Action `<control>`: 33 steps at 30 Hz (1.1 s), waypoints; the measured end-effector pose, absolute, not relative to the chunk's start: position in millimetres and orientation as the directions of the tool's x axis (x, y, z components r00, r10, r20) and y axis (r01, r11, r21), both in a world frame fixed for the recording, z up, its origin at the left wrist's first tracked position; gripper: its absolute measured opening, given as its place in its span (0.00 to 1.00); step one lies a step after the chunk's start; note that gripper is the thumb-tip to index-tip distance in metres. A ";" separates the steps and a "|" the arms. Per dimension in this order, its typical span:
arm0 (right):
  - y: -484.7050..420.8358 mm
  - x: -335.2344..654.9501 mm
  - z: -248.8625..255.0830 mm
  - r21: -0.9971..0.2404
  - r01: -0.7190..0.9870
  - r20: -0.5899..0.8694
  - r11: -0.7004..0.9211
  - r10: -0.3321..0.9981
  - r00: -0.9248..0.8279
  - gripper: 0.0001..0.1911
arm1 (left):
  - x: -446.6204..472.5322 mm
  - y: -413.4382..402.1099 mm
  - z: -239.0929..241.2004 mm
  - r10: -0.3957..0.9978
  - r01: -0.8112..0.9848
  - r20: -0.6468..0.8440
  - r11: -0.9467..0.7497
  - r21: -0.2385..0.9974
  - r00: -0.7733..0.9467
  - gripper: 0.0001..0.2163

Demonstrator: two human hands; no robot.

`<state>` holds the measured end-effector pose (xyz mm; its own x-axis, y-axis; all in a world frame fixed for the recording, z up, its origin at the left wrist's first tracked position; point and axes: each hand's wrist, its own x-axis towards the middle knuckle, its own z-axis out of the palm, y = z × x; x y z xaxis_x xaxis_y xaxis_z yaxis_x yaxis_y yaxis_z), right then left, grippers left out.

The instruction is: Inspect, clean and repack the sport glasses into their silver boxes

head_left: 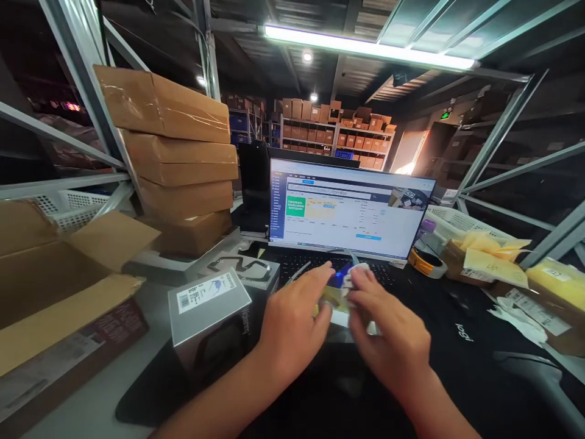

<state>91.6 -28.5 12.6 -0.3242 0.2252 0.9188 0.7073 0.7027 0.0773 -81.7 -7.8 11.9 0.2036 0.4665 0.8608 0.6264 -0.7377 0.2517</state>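
my right hand (390, 326) has its fingers bent around a small white piece (348, 281), which sits at my fingertips, on the side toward my other hand and toward the far edge of the counter (91, 405). my left hand (295, 314) faces it from across a narrow gap, thumb and fingers curved and parted; whether they grip anything i cannot tell. low between my two hands lies a yellowish and white item (338, 302), partly covered by my fingers and too blurred to name. a spot of blue light shows just past it.

both hands are over the black mat (457, 384) spread on the counter. just left of my left hand stands a grey box (210, 299) with a white label on top, and behind it, farther in, another box (249, 268) with a looped cable pictured on it. the keyboard (290, 263) lies beyond my fingers, in front of the monitor (351, 213) near the far edge. an open carton (68, 360) takes up the left side of the counter. toward the right side are a roll of tape (427, 263), crumpled white paper (525, 320) and, nearer me, a grey scanner (532, 372).
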 end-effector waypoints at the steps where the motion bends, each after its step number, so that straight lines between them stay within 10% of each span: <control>1: -29.6 84.7 8.4 0.110 0.692 0.913 0.713 0.202 -0.354 0.11 | -83.9 -6.5 12.2 0.466 0.628 0.861 -0.737 0.250 0.204 0.22; 5: -23.9 79.3 0.1 0.236 0.604 0.895 0.761 0.072 -0.441 0.14 | -90.9 -4.6 15.5 0.467 0.582 0.860 -0.765 0.277 0.204 0.21; 11: -11.3 90.3 5.8 0.034 0.729 0.965 0.684 0.166 -0.201 0.16 | -86.6 -6.5 16.1 0.503 0.523 0.832 -0.787 0.328 0.236 0.22; 15: -20.6 80.9 2.5 0.246 0.636 0.890 0.731 0.090 -0.447 0.15 | -85.1 -4.2 13.0 0.524 0.441 0.809 -0.813 0.381 0.266 0.20; 20: -17.3 85.6 2.3 0.090 0.747 0.958 0.659 0.147 -0.245 0.17 | -83.6 -4.1 13.0 0.579 0.435 0.770 -0.786 0.440 0.267 0.23; 25: -22.8 77.1 2.6 0.252 0.629 0.896 0.736 0.068 -0.439 0.14 | -83.9 -4.4 14.3 0.609 0.358 0.747 -0.783 0.510 0.268 0.22; 33: 2.5 126.1 15.5 -0.176 0.729 0.966 0.661 0.257 0.001 0.09 | -83.0 -5.5 17.3 0.684 0.395 0.672 -0.722 0.568 0.284 0.25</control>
